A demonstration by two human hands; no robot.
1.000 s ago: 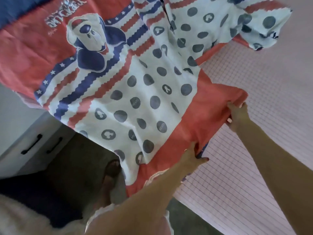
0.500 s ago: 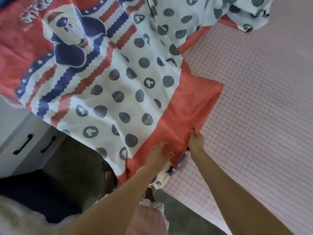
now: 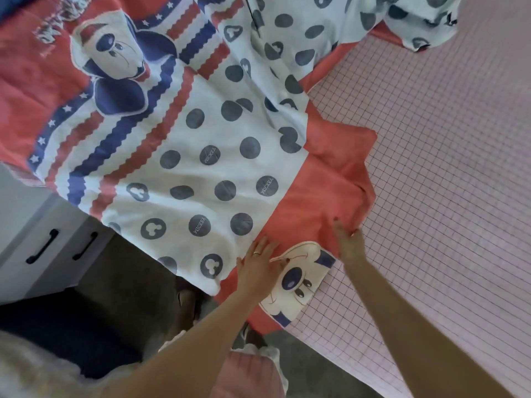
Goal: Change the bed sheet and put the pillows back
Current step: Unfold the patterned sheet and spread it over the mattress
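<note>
Sheet [image 3: 201,173], cartoon-printed, lies rumpled over the pink checked mattress [image 3: 431,196], its red corner near the mattress edge. Left hand [image 3: 258,268] and right hand [image 3: 349,244] press it flat, fingers straight.

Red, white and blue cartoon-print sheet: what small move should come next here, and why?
Probably draw the red, white and blue cartoon-print sheet further right across the pink grid-patterned mattress. Both the left hand and right hand rest at its red edge, which lies bunched, and most of the mattress shows uncovered.
</note>
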